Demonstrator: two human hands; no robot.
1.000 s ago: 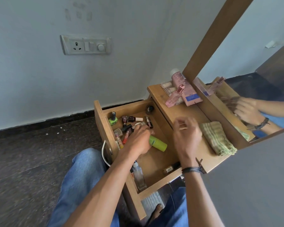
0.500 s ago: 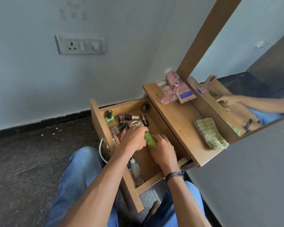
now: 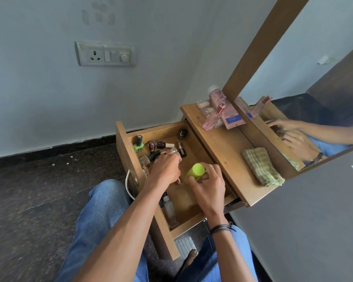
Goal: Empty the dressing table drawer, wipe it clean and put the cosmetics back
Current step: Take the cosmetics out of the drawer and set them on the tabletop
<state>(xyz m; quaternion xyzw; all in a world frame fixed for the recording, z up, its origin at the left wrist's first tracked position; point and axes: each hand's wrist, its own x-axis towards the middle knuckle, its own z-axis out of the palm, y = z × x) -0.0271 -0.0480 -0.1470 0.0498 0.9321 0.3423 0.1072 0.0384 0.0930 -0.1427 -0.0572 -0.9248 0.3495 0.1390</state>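
Right grip clamps the lime-green bottle at mid-barrel: probably light, rigid, slippery. Left grip closes on a small pinkish tube in the drawer.

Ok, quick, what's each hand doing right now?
Left hand: curled round small cosmetics in the drawer; which ones cannot be told.
Right hand: grips the lime green bottle.
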